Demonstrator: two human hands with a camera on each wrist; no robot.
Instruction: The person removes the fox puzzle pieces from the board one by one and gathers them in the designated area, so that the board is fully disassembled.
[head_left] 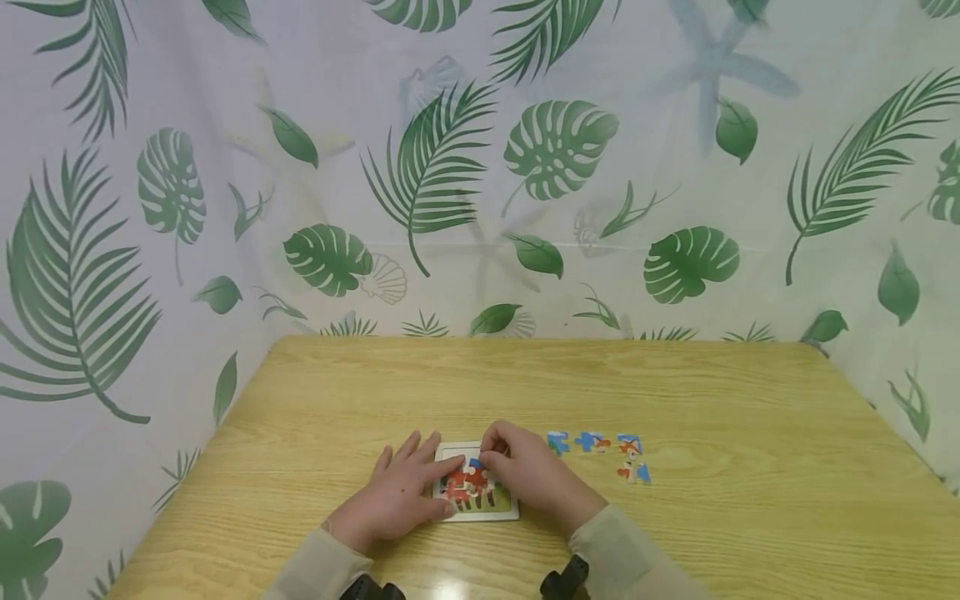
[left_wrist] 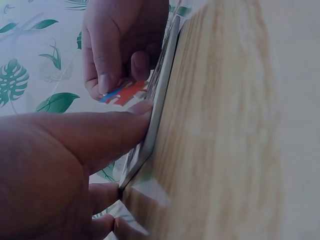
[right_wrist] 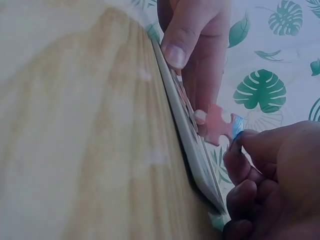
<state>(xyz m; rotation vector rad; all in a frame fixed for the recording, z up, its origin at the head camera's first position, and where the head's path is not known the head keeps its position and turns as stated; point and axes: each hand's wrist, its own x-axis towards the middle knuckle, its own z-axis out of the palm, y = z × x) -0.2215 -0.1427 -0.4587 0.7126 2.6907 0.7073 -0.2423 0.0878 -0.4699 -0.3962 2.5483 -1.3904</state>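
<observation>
A white-framed jigsaw puzzle tray (head_left: 489, 517) lies on the table, partly filled with a red and green picture. My left hand (head_left: 401, 492) rests at its left side with fingers spread and fairly straight; the thumb touches the tray's near edge. Above the tray my right hand (head_left: 528, 467) pinches a red and blue puzzle piece (right_wrist: 220, 125) by its blue end, between thumb and index finger. In the right wrist view that piece stands tilted up from the tray, its far end near the picture. The left wrist view shows the same piece (left_wrist: 127, 93) beyond the left thumb.
To the right of the tray lie several loose puzzle pieces: a blue and green one (head_left: 557, 442), a blue one with red (head_left: 592, 442), and a small group (head_left: 633, 460) farther right. A leaf-patterned cloth (head_left: 465, 167) hangs behind the wooden table (head_left: 375, 383).
</observation>
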